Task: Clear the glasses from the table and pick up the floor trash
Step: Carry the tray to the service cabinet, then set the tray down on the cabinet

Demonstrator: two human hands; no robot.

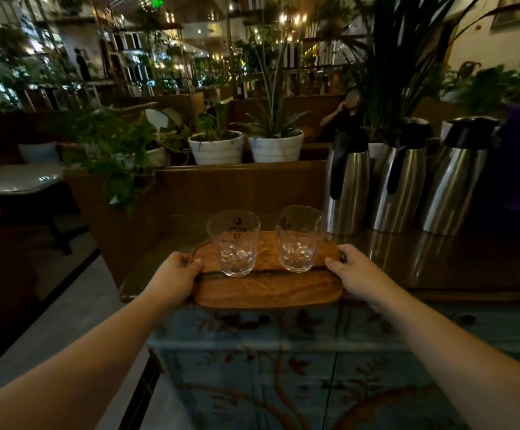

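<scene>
Two clear, empty glasses stand upright on an oval wooden tray (268, 288): the left glass (234, 243) and the right glass (299, 238). The tray lies at the front edge of a dark wooden counter top (469, 262). My left hand (175, 276) grips the tray's left end, thumb on top. At the tray's right end my right hand (356, 274) holds on the same way. No floor trash shows in this view.
Three steel thermos jugs (404, 181) stand on the counter just right of the tray. Below is a blue painted cabinet front (299, 367). White plant pots (246, 147) line a ledge behind. A person (345, 114) sits far back. Grey floor (66, 321) lies to the left.
</scene>
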